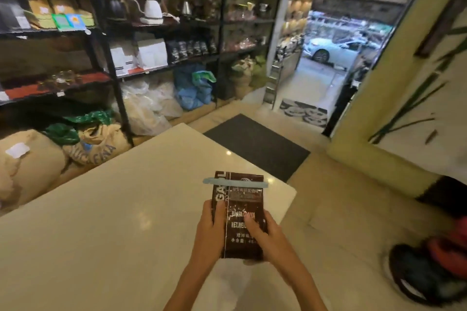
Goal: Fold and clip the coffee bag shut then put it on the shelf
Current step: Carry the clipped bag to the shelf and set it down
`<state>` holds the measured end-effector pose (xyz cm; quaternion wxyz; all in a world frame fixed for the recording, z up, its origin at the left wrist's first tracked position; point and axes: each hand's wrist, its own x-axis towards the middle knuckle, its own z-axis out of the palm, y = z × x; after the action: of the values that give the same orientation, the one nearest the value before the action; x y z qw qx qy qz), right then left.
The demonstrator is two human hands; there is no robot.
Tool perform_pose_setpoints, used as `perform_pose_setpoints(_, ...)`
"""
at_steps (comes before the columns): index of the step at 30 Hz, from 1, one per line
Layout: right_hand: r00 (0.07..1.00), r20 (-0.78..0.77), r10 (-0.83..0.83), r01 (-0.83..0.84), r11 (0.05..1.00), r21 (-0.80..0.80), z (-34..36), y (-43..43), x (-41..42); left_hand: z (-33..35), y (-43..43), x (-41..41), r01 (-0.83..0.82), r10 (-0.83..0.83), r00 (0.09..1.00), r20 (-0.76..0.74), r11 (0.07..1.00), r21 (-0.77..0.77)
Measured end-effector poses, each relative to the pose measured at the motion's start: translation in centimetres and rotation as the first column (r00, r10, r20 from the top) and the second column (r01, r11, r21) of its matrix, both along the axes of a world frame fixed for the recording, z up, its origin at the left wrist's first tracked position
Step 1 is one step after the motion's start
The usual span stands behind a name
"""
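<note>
A dark brown coffee bag (240,199) with white lettering is held upright above the right end of a cream table (113,209). A pale blue clip (235,182) runs across its folded top edge. My left hand (211,225) grips the bag's left side, thumb on the front. My right hand (262,232) grips its right side and lower corner. A black metal shelf unit (113,63) with bags of coffee and kettles stands along the wall at the upper left, well beyond the table.
Burlap and plastic sacks (96,144) lie on the floor under the shelves. A dark floor mat (257,144) sits past the table, before an open doorway (336,53) to the street. A round stool with red and dark items (434,267) is at the lower right.
</note>
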<state>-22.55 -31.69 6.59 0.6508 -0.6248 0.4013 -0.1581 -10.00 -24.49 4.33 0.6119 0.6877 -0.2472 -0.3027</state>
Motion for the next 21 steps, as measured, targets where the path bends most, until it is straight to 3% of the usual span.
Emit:
perform_pose_setpoints(4, 0.982, -0.004, -0.188, 0.186, 0.977, -0.106, 0.5, -4.5, -6.0, 0.4, -6.1, -4.6, 0.108, -0.108, 0.994, 0.014, 0.994, -0.003)
perform_pose_setpoints(12, 0.901, 0.05, -0.431, 0.433, 0.887, -0.157, 0.1, -17.0, -15.7, 0.9, -20.8, -14.2, 0.265, -0.262, 0.959, 0.105, 0.964, -0.023)
perform_pose_setpoints(16, 0.864, 0.035, -0.502, 0.497, 0.842, -0.21, -0.4, -24.1, -19.0, 1.3, -28.2, -17.6, 0.296, -0.289, 0.945, 0.15, 0.955, -0.026)
perform_pose_setpoints(21, 0.855, 0.049, -0.516, 0.514, 0.832, -0.211, -0.3, -33.0, -19.8, 1.6, -36.8, -18.6, 0.316, -0.313, 0.946, 0.081, 0.948, -0.033)
